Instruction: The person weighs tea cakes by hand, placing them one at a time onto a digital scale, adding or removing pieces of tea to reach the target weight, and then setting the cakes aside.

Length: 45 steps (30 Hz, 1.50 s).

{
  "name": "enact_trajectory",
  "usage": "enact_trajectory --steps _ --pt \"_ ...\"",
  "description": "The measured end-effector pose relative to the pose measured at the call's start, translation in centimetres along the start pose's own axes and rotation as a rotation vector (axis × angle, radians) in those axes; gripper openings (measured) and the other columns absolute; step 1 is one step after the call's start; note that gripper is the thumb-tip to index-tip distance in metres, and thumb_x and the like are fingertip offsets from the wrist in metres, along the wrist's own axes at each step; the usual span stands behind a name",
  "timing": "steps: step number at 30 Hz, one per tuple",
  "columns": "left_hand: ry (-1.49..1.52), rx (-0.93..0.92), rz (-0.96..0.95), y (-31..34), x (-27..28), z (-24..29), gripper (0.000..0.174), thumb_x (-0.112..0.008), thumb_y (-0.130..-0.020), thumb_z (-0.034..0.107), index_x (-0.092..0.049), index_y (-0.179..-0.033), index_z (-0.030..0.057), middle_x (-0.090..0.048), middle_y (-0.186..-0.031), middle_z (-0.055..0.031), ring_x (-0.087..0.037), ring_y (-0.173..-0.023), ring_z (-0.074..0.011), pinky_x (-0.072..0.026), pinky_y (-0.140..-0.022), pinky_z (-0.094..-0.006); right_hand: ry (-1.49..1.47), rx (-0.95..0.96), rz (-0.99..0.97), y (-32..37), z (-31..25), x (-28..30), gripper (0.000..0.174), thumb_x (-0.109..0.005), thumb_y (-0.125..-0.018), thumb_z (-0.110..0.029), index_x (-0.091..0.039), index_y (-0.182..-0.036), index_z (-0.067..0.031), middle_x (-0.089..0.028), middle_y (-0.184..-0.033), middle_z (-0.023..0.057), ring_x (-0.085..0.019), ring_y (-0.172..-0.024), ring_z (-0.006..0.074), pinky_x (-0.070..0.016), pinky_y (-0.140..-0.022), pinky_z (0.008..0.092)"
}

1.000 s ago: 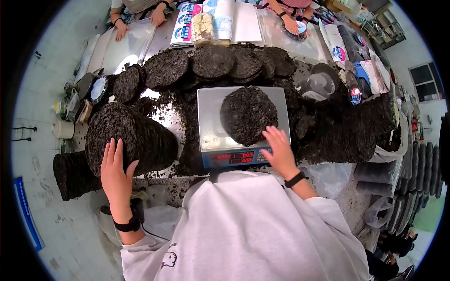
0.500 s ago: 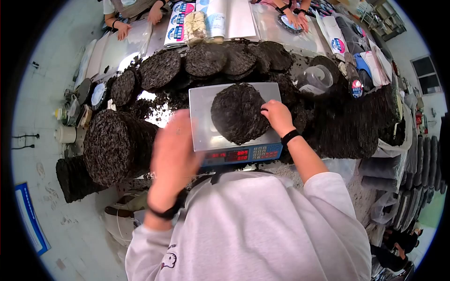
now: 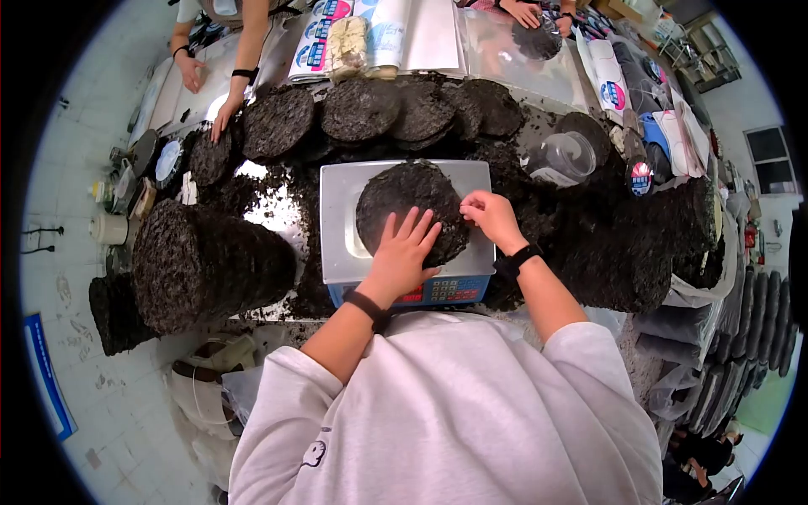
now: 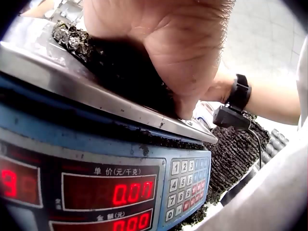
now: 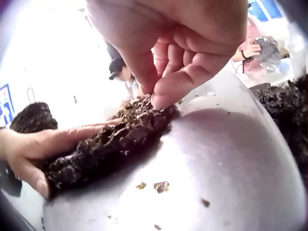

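Resting on the price-computing scale (image 3: 337, 198), the round seaweed cake (image 3: 404, 187) lies beneath the spread left hand (image 3: 402, 259) and at nine o'clock from the right hand (image 3: 495, 220), whose fingertip grip pinches its edge.

Pale tiles, marked with dark smudges, cover the floor (image 3: 80, 396) at the left, where a blue-edged panel (image 3: 42, 379) stands out. To the right, a window (image 3: 769, 160) with dark panes sits in a whitish wall (image 3: 745, 105), near a metal rack (image 3: 707, 55). Bright light glares off the long table (image 3: 282, 200).
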State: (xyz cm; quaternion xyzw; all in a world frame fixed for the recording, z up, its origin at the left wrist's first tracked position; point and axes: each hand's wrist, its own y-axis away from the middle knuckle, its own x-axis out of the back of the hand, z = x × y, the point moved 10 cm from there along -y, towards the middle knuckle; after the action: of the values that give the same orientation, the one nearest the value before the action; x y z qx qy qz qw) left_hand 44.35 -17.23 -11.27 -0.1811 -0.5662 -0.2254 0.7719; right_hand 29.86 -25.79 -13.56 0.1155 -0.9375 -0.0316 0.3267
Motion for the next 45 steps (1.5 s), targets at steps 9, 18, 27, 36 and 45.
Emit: enact_trajectory --steps 9,18,27,36,45 --pt "0.034 0.051 -0.023 0.5 2.2 0.7 0.082 -0.071 -0.073 0.042 -0.037 -0.141 0.0103 -0.031 -0.148 -0.0120 -0.023 -0.139 -0.0319 -0.0155 -0.112 -0.0522 0.413 0.092 0.695 -3.3 2.6 25.6 0.017 -0.062 -0.084 -0.021 -0.067 -0.090 -0.0044 -0.066 -0.083 0.0145 -0.063 -0.074 0.0300 -0.0488 -0.067 0.0346" --pt "-0.518 0.673 0.477 18.2 26.8 -8.5 0.088 -0.079 -0.066 0.027 -0.036 -0.139 0.0041 -0.033 -0.146 -0.0178 -0.029 -0.136 -0.0363 -0.0251 -0.109 -0.0462 0.284 -0.127 0.491 -6.9 8.8 24.0 0.023 -0.057 -0.089 -0.025 -0.065 -0.088 -0.0027 -0.066 -0.071 0.0080 -0.063 -0.063 0.0182 -0.0484 -0.061 0.0321" --pt "-0.419 0.676 0.265 24.1 24.8 -15.9 0.051 -0.067 -0.082 0.019 -0.052 -0.129 0.0070 -0.053 -0.131 -0.0130 -0.051 -0.117 -0.0328 -0.0431 -0.095 -0.0393 -0.172 0.099 0.076 -1.1 -6.9 6.5 0.018 -0.054 -0.091 -0.011 -0.063 -0.102 0.0000 -0.068 -0.085 0.0076 -0.063 -0.069 0.0117 -0.0497 -0.065 0.0244" --pt "-0.307 0.669 0.329 24.7 25.2 -16.8 0.048 -0.061 -0.082 0.005 -0.052 -0.128 0.0088 -0.056 -0.127 -0.0109 -0.053 -0.114 -0.0295 -0.0446 -0.094 -0.0363 -0.328 0.075 -0.016 2.9 -10.5 -0.8 0.017 -0.055 -0.090 -0.007 -0.064 -0.102 0.0007 -0.067 -0.086 0.0055 -0.060 -0.071 0.0094 -0.0488 -0.067 0.0225" --pt "0.257 0.638 1.266 26.1 31.8 -13.2 0.030 -0.056 -0.086 -0.001 -0.061 -0.115 0.0038 -0.065 -0.107 -0.0144 -0.062 -0.096 -0.0248 -0.0469 -0.087 -0.0319 -0.698 0.146 0.085 4.4 -14.4 -0.3 0.039 -0.062 -0.089 -0.011 -0.050 -0.124 0.0011 -0.058 -0.118 0.0120 -0.058 -0.102 0.0163 -0.0468 -0.089 0.0277"
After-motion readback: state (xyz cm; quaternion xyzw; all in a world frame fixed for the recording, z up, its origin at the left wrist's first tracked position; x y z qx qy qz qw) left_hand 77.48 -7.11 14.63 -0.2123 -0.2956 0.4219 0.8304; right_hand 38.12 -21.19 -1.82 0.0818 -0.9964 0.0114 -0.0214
